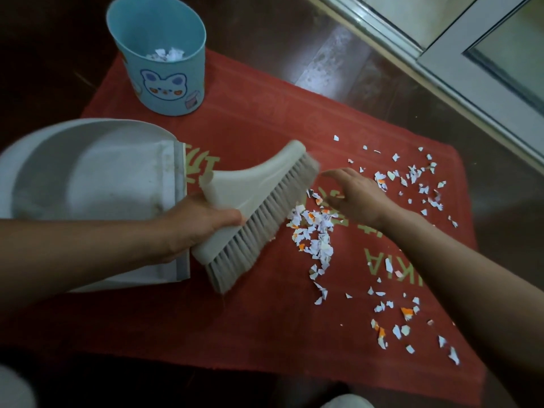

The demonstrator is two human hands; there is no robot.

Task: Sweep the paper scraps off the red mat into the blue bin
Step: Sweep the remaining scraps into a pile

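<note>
Matt woven cloth mat (250, 313), smooth plastic bin (164, 81) and dustpan (88, 172), torn paper scraps (315, 240), glossy floor (338, 30).

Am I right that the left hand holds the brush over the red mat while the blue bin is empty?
Not quite: the blue bin is not empty; the head view shows paper scraps lying in its bottom. The left hand does hold the brush over the red mat.

A home floor: dark polished floor tiles (338, 33), a red doormat (250, 304), a sliding-door frame (435, 51).
</note>
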